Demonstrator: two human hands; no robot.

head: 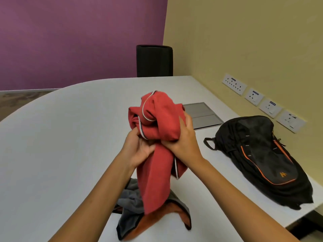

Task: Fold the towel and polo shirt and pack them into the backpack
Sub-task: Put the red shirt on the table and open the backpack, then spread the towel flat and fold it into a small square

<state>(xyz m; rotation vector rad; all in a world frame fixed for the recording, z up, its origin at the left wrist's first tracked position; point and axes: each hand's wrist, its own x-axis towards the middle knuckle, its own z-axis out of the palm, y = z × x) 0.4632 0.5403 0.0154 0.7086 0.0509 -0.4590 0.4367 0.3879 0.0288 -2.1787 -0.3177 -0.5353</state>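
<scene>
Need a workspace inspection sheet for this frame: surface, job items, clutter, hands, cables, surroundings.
Surface: white table, grey hatch set into it.
Job's things: red polo shirt bunched, held up; grey and orange towel crumpled under it; black backpack lying at right, looks zipped.
Clutter: nothing seen.
Grippers: left hand and right hand both grip the shirt.
Cables: nothing seen.
Surroundings: black chair, wall sockets, purple and yellow walls.

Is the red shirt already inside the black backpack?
No, both hands, left and right, hold the bunched red polo shirt up above the table, while the backpack lies apart.
</scene>
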